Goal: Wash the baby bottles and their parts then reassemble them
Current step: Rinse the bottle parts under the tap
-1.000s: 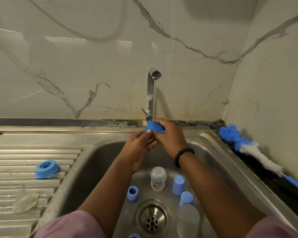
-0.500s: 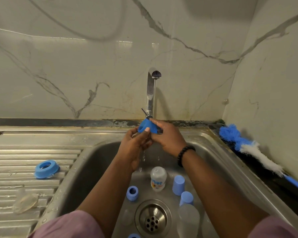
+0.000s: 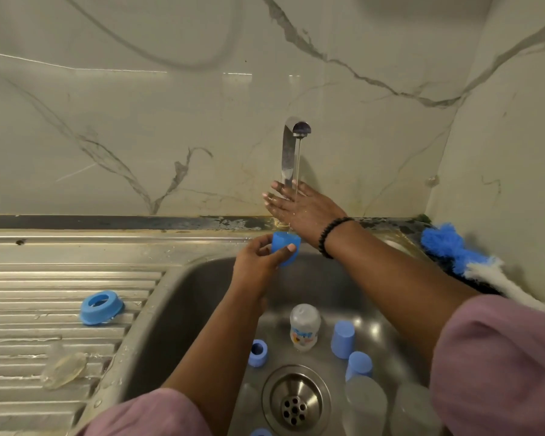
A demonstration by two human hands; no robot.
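step: rinsing blue cap (image 3: pixel 285 248) under tap (image 3: pixel 294 143) | left hand (image 3: pixel 258 262) pinching cap over sink (image 3: pixel 183 297) | right hand (image 3: pixel 299 205) spread flat in stream | advice: tilt cap mouth up beneath water, rotate, empty fully

No readable text, brand, number or sign anywhere. Baby bottle (image 3: pixel 304 330) lying in the sink (image 3: pixel 183 297) has a printed label, blue and orange patches on white, too blurred to read. Blue cap (image 3: pixel 285 248), blue collar ring (image 3: pixel 100 307) on the drainboard, tap (image 3: pixel 291 149) and marble wall show no markings.
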